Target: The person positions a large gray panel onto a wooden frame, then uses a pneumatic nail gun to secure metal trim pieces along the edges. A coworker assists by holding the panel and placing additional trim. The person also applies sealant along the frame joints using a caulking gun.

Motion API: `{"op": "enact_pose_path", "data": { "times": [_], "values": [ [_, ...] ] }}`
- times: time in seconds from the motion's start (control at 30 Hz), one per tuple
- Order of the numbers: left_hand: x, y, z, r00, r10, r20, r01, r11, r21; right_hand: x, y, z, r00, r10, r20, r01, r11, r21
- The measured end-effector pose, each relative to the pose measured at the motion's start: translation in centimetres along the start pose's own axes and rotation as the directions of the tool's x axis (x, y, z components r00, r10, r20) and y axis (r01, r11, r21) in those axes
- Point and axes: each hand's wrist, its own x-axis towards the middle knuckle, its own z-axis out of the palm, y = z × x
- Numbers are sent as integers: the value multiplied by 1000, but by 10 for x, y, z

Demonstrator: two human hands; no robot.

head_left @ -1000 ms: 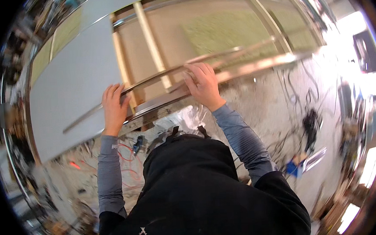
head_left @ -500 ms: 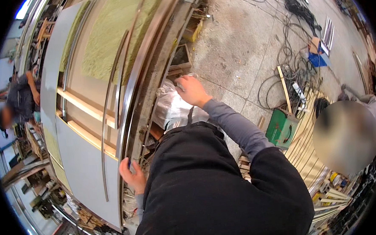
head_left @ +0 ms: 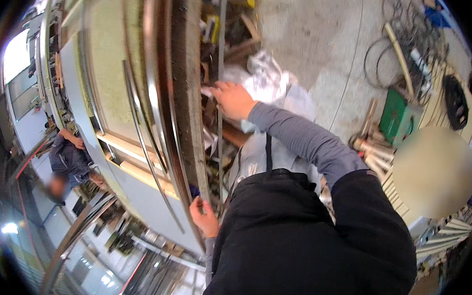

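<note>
A long panel (head_left: 143, 211) with pale grey skins lies on the bench at my left. Its uncovered part shows yellowish insulation (head_left: 109, 63), wooden battens (head_left: 141, 176) and a shiny metal edge profile (head_left: 153, 71). Thin metal strips (head_left: 139, 110) rest across it. My left hand (head_left: 204, 217) is at the bench's near edge beside the panel's corner, fingers loosely bent and apart, beside a small dark blue thing. Farther up, my right hand (head_left: 234, 100) reaches left over a narrow grey rail (head_left: 221, 52), fingers apart; whether they touch it cannot be made out. Crumpled clear plastic (head_left: 267, 79) lies below it.
Wood offcuts (head_left: 241, 48) and scraps lie beneath the bench edge. On the floor to the right are tangled cables (head_left: 386, 54), a green metal case (head_left: 397, 115) and pale slats (head_left: 434, 105). Another person (head_left: 73, 156) is across the bench at the left.
The view has turned and shifted, and I stand closer over the bench edge. My right hand has moved left from above the plastic to the rail. My left hand stays by the bench edge.
</note>
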Motion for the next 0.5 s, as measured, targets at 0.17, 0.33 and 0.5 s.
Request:
{"op": "enact_pose_path", "data": {
  "times": [0.17,0.33,0.5],
  "values": [
    [-48,-32,-31,904,-257,341,205,962,181,-51,59,53,964,245,102,-258,957,136],
    [-27,-37,-23,815,-381,436,314,924,220,-124,103,104,918,369,144,-394,888,236],
    [87,34,75,955,-24,294,-14,992,126,-133,65,114,942,334,25,-308,835,456]
  ]
}}
